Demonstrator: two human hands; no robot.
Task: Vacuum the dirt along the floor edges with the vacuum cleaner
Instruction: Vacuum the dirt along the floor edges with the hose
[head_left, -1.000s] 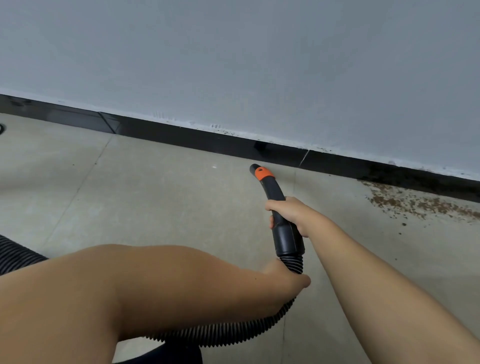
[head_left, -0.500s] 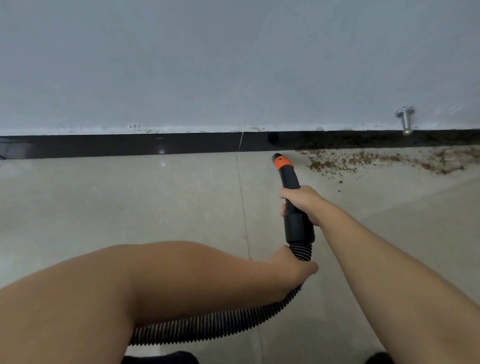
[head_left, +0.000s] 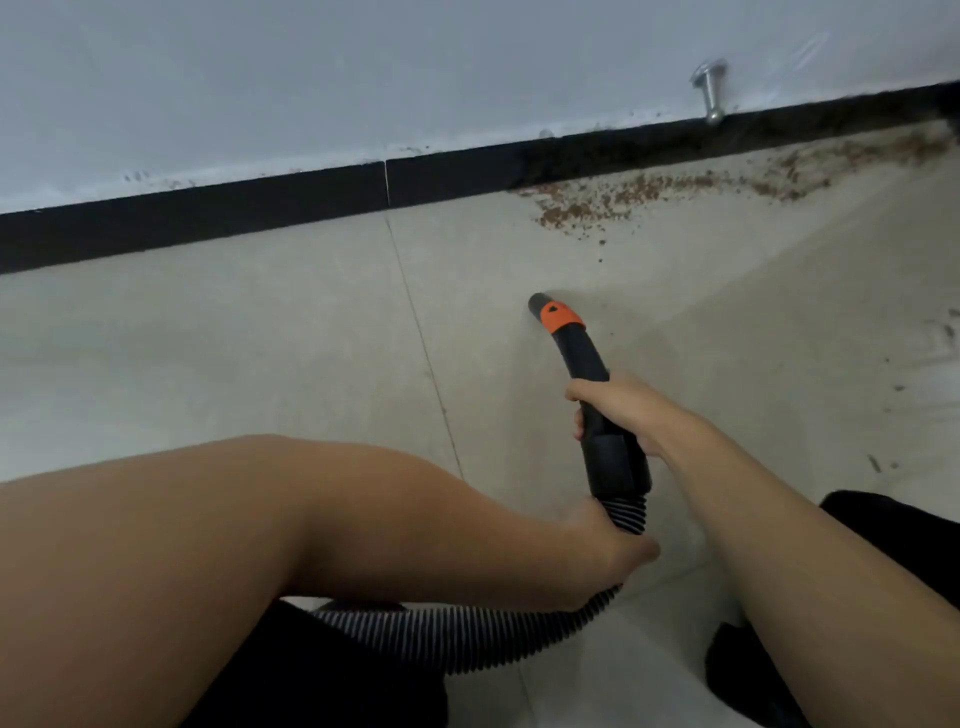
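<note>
- Pale tiled floor (head_left: 260, 338) meeting black skirting board (head_left: 208, 223); brown crumbly dirt (head_left: 649, 192) lying along it, upper right.
- Right hand (head_left: 623, 410) wrapping fingers round black orange-banded vacuum nozzle (head_left: 582, 358), centre frame, short of the dirt.
- Left hand (head_left: 608, 545) gripping ribbed black hose (head_left: 467, 634), fingers curled.

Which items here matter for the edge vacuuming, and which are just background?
In play: vacuum nozzle, gripped by the right hand; ribbed hose, held by the left hand; brown dirt along the black skirting.

Background: metal door stop on the wall; tile joint.
</note>
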